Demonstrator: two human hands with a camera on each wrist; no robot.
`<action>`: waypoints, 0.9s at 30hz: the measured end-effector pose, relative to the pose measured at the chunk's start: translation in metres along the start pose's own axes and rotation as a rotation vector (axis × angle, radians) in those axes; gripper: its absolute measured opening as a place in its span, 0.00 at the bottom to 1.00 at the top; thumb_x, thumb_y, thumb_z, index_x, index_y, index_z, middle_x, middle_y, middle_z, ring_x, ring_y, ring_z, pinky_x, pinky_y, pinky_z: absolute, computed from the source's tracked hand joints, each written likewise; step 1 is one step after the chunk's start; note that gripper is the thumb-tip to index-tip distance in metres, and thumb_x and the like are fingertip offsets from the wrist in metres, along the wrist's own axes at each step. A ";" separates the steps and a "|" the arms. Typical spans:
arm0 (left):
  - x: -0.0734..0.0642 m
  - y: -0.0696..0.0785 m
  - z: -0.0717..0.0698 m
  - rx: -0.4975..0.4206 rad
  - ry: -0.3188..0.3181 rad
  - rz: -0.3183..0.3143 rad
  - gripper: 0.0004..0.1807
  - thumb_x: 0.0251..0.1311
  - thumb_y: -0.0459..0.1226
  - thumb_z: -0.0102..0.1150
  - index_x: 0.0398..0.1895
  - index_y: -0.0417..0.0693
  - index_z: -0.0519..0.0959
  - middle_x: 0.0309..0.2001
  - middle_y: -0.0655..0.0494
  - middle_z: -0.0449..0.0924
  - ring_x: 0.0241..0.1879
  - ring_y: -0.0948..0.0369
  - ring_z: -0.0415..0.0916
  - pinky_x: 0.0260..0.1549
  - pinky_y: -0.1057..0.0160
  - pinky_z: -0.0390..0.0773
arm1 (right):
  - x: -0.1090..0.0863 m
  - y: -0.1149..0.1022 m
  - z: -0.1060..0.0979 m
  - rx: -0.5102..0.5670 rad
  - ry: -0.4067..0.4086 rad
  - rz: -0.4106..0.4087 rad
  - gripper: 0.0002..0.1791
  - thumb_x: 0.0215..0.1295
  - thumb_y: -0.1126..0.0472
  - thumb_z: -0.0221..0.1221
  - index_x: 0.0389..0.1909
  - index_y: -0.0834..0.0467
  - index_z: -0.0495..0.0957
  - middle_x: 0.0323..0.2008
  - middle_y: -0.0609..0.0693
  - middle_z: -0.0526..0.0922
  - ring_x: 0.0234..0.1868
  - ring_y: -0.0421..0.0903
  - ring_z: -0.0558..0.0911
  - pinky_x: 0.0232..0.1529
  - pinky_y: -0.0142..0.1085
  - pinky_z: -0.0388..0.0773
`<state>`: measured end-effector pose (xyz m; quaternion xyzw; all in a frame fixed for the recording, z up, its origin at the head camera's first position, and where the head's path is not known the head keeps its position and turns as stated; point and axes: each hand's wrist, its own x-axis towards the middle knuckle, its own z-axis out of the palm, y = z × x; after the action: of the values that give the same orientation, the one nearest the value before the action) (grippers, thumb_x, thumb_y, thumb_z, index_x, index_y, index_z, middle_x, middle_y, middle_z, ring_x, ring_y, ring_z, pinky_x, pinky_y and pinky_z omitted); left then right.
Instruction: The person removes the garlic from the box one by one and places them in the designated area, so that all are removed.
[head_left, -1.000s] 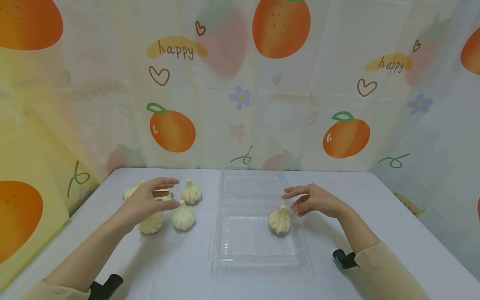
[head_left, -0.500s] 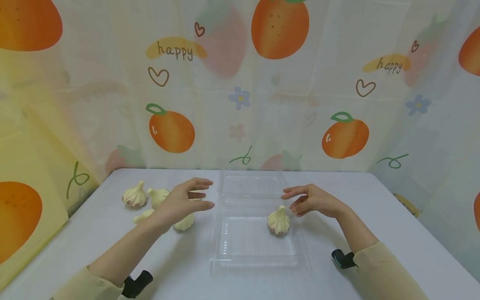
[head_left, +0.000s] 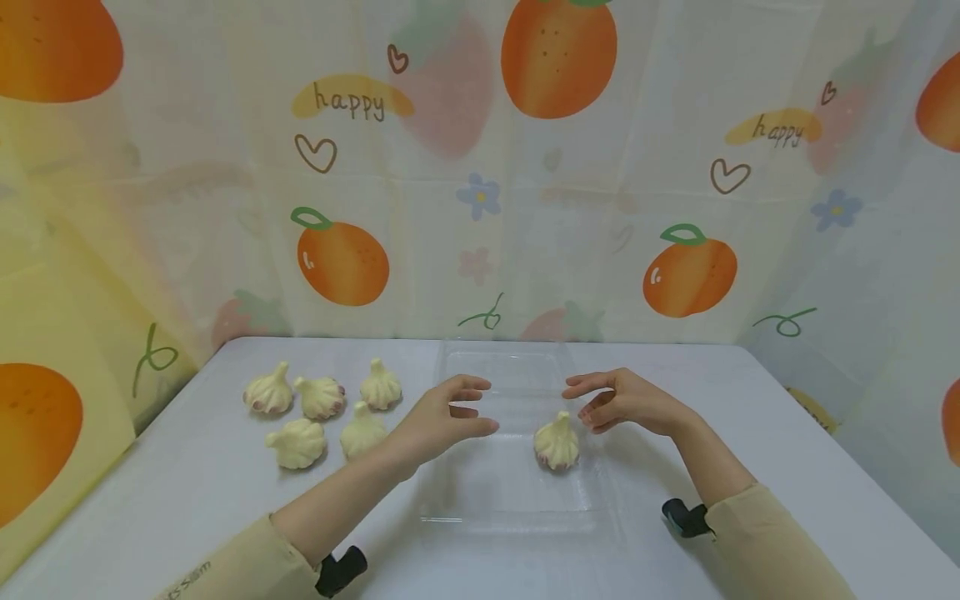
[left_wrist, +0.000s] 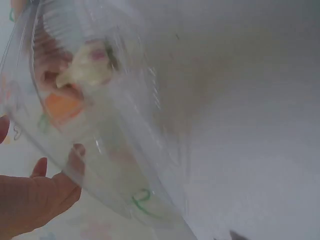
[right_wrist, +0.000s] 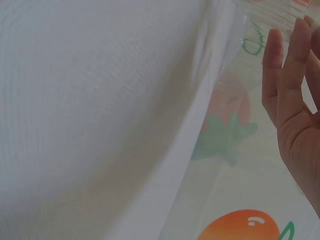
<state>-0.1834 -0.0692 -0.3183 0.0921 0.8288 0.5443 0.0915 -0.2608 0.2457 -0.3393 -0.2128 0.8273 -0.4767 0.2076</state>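
Note:
A clear plastic clamshell box (head_left: pixel 495 487) stands mid-table in the head view, its lid (head_left: pixel 502 362) folded back behind it. One garlic bulb (head_left: pixel 557 443) sits upright in the box's right part; in the left wrist view this garlic bulb (left_wrist: pixel 92 66) shows through the plastic wall. My left hand (head_left: pixel 442 419) hovers over the box's left side, fingers loosely extended and nothing between them. Just behind and right of the bulb is my right hand (head_left: pixel 633 402), fingers relaxed, holding nothing. In the right wrist view the right hand (right_wrist: pixel 297 95) has a clear plastic edge close to its fingertips.
Several more garlic bulbs lie left of the box, among them a left rear bulb (head_left: pixel 268 389), a front bulb (head_left: pixel 297 443) and a bulb (head_left: pixel 362 429) partly behind my left hand. The white table (head_left: pixel 697 467) ends at a fruit-printed curtain (head_left: pixel 517 225).
My left hand has swept right, from above the group of garlic bulbs to over the box, uncovering most of them. The right hand and the bulb in the box have stayed in place.

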 end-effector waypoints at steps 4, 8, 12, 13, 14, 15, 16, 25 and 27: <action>0.006 0.003 0.016 -0.028 -0.018 -0.013 0.29 0.56 0.43 0.69 0.63 0.59 0.73 0.66 0.49 0.72 0.63 0.50 0.74 0.57 0.45 0.78 | 0.001 0.000 0.001 -0.003 0.000 0.003 0.29 0.59 0.65 0.62 0.63 0.66 0.74 0.74 0.64 0.61 0.43 0.40 0.83 0.46 0.40 0.85; 0.013 0.004 0.031 -0.042 -0.036 -0.011 0.30 0.57 0.43 0.68 0.64 0.56 0.72 0.68 0.45 0.70 0.64 0.47 0.72 0.58 0.44 0.77 | 0.001 0.001 0.000 -0.008 0.001 0.003 0.28 0.59 0.65 0.62 0.63 0.66 0.74 0.74 0.64 0.61 0.43 0.41 0.83 0.46 0.41 0.85; 0.018 0.005 0.043 -0.061 -0.050 -0.016 0.29 0.58 0.41 0.66 0.63 0.53 0.72 0.69 0.42 0.69 0.64 0.46 0.73 0.60 0.42 0.75 | 0.001 0.001 -0.001 -0.008 -0.003 -0.002 0.28 0.60 0.65 0.62 0.63 0.66 0.74 0.74 0.64 0.61 0.43 0.42 0.83 0.46 0.41 0.85; 0.019 0.005 0.046 -0.063 -0.053 -0.020 0.28 0.58 0.41 0.65 0.63 0.53 0.72 0.69 0.42 0.69 0.64 0.45 0.73 0.60 0.41 0.75 | 0.001 0.001 -0.001 -0.008 -0.004 -0.002 0.28 0.60 0.65 0.62 0.63 0.66 0.74 0.74 0.64 0.61 0.43 0.42 0.83 0.46 0.41 0.85; 0.020 0.006 0.049 -0.064 -0.055 -0.026 0.28 0.58 0.41 0.65 0.63 0.53 0.72 0.69 0.43 0.69 0.64 0.45 0.72 0.60 0.41 0.74 | 0.001 0.001 -0.001 -0.008 -0.005 -0.004 0.28 0.60 0.65 0.62 0.63 0.66 0.74 0.74 0.64 0.61 0.43 0.42 0.83 0.46 0.41 0.85; 0.021 0.006 0.052 -0.061 -0.056 -0.032 0.28 0.58 0.41 0.65 0.63 0.53 0.72 0.69 0.43 0.69 0.64 0.46 0.72 0.59 0.40 0.75 | 0.001 0.001 -0.001 -0.008 -0.005 -0.004 0.28 0.60 0.65 0.62 0.63 0.66 0.74 0.74 0.64 0.61 0.43 0.41 0.83 0.46 0.41 0.85; 0.022 0.007 0.055 -0.057 -0.056 -0.034 0.28 0.58 0.41 0.65 0.63 0.53 0.73 0.69 0.43 0.69 0.64 0.46 0.72 0.59 0.40 0.75 | 0.001 0.001 0.000 -0.009 -0.005 -0.005 0.28 0.60 0.65 0.62 0.63 0.66 0.74 0.74 0.64 0.61 0.43 0.41 0.83 0.46 0.41 0.85; 0.028 0.008 0.078 0.007 -0.050 0.001 0.26 0.56 0.39 0.64 0.60 0.52 0.75 0.68 0.47 0.70 0.63 0.45 0.72 0.57 0.43 0.77 | 0.000 0.001 -0.001 -0.007 -0.001 -0.003 0.28 0.59 0.66 0.61 0.63 0.66 0.74 0.74 0.64 0.60 0.42 0.40 0.83 0.46 0.40 0.85; 0.029 0.008 0.080 0.022 -0.052 0.009 0.26 0.57 0.40 0.64 0.61 0.52 0.74 0.69 0.48 0.69 0.65 0.43 0.71 0.59 0.42 0.75 | 0.000 0.001 0.000 -0.009 -0.004 -0.006 0.28 0.59 0.66 0.61 0.63 0.67 0.74 0.74 0.65 0.60 0.42 0.40 0.83 0.46 0.40 0.85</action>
<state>-0.1910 0.0118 -0.3438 0.1109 0.8316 0.5331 0.1095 -0.2614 0.2464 -0.3404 -0.2172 0.8283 -0.4733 0.2068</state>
